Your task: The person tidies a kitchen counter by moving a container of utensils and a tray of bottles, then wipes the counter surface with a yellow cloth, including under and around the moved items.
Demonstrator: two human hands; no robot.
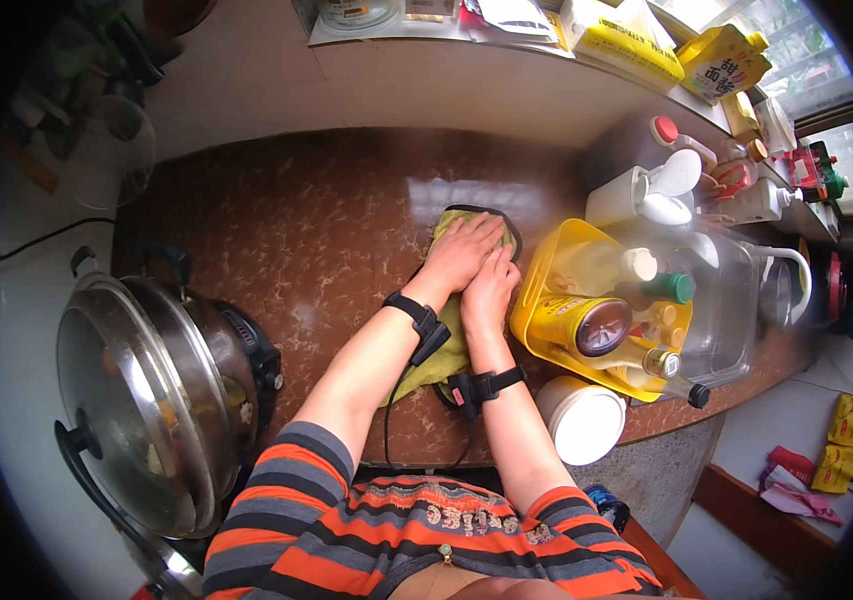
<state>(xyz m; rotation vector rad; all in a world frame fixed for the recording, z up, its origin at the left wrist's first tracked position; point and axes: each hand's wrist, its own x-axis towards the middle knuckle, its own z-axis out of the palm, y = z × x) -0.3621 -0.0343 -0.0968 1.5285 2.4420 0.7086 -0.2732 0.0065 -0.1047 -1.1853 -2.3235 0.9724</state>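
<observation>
A yellow-green cloth [434, 369] with a dark edging lies on the brown marbled countertop [306, 225]. With its fingers stretched forward, my left hand [461, 249] holds the cloth down against the surface. My right hand [491, 294] rests close beside it on the cloth, its fingertips touching the left hand. The palms hide part of the cloth. Each wrist wears a black strap with a small device, and a thin dark cable hangs below them.
At left stands a lidded metal pot [149, 397] on an electric cooker base [265, 367]. A yellow basket [528, 315] of bottles, a white-lidded tub [588, 425] and a clear plastic bin [734, 300] are at right. A utensil holder [610, 199] stands behind; packages line the windowsill [441, 34].
</observation>
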